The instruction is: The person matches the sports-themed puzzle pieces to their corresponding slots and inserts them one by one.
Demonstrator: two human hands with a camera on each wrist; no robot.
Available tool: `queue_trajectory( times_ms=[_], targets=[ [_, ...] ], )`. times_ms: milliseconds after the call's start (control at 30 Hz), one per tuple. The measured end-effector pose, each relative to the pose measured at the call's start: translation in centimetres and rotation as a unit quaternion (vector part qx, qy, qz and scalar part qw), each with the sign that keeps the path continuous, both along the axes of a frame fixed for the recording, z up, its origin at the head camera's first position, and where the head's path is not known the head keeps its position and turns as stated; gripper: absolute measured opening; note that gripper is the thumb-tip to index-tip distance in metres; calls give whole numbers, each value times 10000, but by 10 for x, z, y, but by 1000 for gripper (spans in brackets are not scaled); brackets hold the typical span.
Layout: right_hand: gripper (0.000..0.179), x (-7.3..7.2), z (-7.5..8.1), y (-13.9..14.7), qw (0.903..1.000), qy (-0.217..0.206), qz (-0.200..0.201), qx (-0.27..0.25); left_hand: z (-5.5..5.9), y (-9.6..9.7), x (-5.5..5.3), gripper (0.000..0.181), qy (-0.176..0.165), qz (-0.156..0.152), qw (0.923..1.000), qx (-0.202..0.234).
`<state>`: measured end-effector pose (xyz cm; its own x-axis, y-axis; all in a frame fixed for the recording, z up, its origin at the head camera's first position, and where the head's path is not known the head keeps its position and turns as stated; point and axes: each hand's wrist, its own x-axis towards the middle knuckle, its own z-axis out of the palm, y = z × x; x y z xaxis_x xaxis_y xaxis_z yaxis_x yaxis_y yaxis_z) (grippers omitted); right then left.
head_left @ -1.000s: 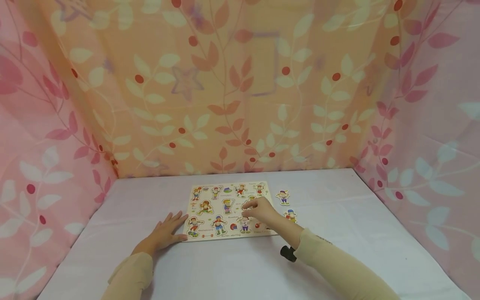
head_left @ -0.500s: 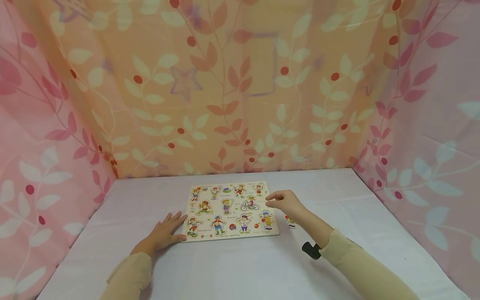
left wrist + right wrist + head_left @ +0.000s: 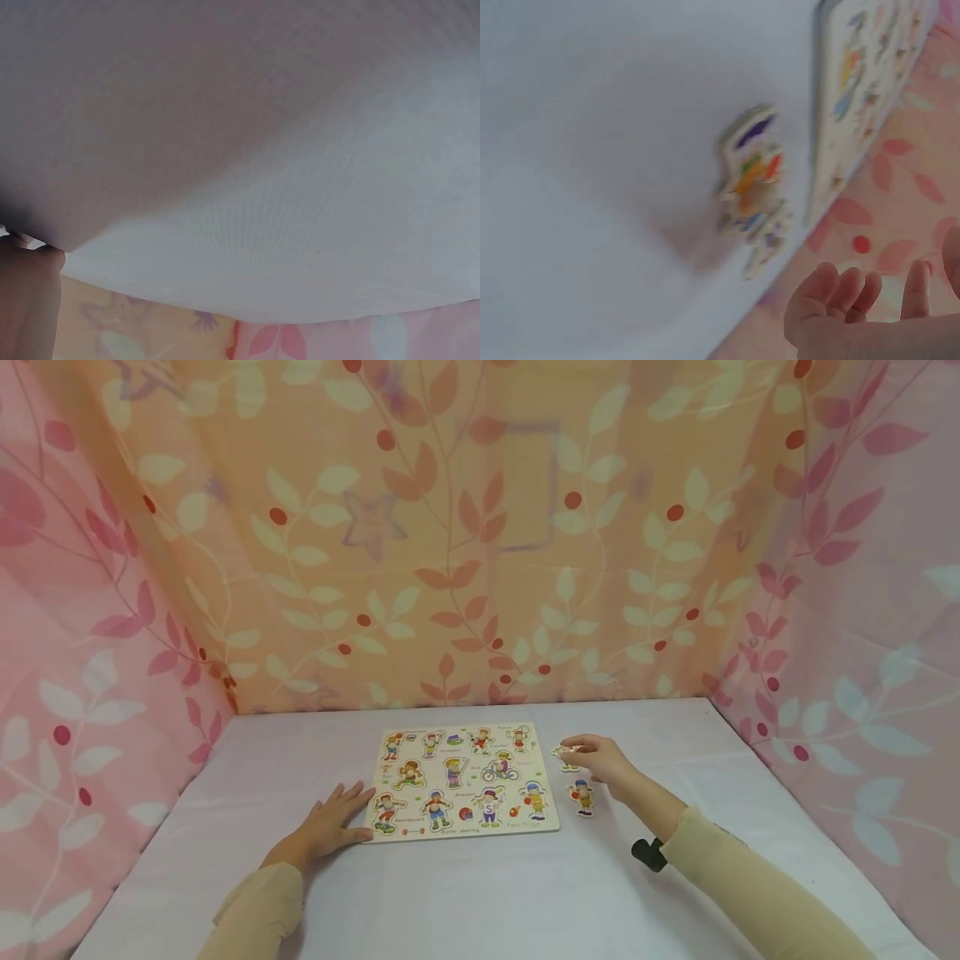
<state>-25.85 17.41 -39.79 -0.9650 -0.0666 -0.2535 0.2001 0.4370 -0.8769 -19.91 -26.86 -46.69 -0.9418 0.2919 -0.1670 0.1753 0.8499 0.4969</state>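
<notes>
A pale puzzle board with several cut-out figures of children playing sports lies flat on the table. My left hand rests with spread fingers at the board's left edge; only some of its fingers appear in the left wrist view. My right hand is right of the board, its bent fingers over the upper loose puzzle piece, partly hiding it. In the right wrist view, a gap shows between that hand's fingers and thumb. Below lies a second loose puzzle piece, a figure with a blue cap, blurred in the right wrist view.
A white cloth covers the table. Behind it hangs an orange leaf-patterned curtain, with pink curtains at both sides. A black strap-on device sits at the right wrist.
My right hand has moved right, from over the board's right half to the upper loose piece. The board's lower right figure and the second loose piece are uncovered. The left hand stays put.
</notes>
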Motion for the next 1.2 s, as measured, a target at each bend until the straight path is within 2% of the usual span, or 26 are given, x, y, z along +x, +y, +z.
queue_trajectory(
  times_ms=[67, 167, 400, 467, 633, 700, 933, 1200],
  targets=[
    [45, -6, -6, 3, 9998, -172, -120, -76, 0, 0, 0, 84, -2, -14, 10000, -9],
    [47, -16, -16, 8, 9996, -197, -198, -63, 1, 0, 0, 84, -12, -22, 10000, -34],
    [48, -40, -37, 19, 9997, 62, 150, 200, 1, 0, -1, 83, -40, 46, 9999, -99],
    [49, -47, -41, 21, 9995, -108, 159, 246, 0, 0, -1, 82, -33, 60, 9999, -101],
    [48, -64, -50, 23, 9955, -869, -105, 371, 0, 1, -1, 83, -14, 35, 10000, -56],
    [47, -71, -52, 24, 9933, -1034, -178, 477, 0, 1, -1, 83, -9, 38, 10000, -60],
    [40, -79, -54, 23, 9906, -1094, -273, 769, -1, 0, -2, 83, -27, 36, 10000, -47],
    [20, -86, -62, 15, 9873, -1001, -606, 1075, -3, -1, -1, 84, 18, 27, 10000, 10]
  ],
)
